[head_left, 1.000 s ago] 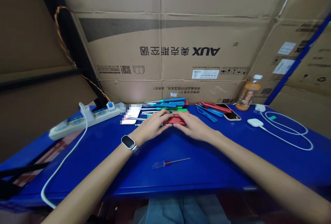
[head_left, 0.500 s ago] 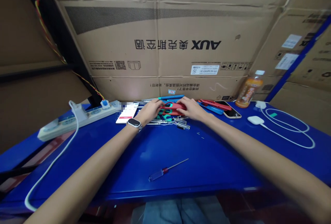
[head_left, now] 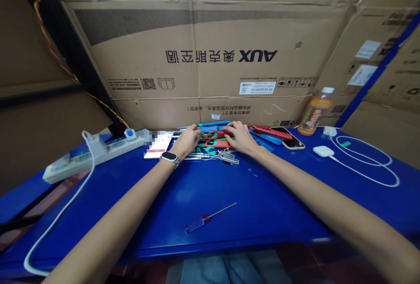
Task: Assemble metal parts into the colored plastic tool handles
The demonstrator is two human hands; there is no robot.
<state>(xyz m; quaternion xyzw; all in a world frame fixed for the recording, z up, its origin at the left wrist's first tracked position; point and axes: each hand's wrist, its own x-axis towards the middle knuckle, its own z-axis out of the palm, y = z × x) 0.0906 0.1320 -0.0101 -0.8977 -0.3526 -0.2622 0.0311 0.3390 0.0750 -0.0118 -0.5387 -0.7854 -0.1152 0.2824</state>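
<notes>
Both my hands reach to a pile of hand tools (head_left: 213,150) at the back of the blue table (head_left: 262,205). My left hand (head_left: 187,140), a watch (head_left: 169,157) on its wrist, has its fingers curled onto the left end of the red-handled scissors (head_left: 215,135). From the other side, my right hand (head_left: 240,137) closes its fingers over the right end of the same scissors. Green-handled scissors and thin clear-handled screwdrivers (head_left: 229,158) lie under and around them. One small screwdriver (head_left: 197,224) lies alone near the front edge.
A power strip (head_left: 95,152) with a white cable lies at the left. A phone (head_left: 293,142), red and blue cutters (head_left: 269,133), an orange drink bottle (head_left: 315,115) and a white charger (head_left: 323,151) with its looped cable sit at the right. Cardboard boxes (head_left: 213,56) wall off the back.
Both hands moved farther back with the red scissors, from nearer me to the tool pile by the boxes. The view shifted slightly; the lone screwdriver stays put.
</notes>
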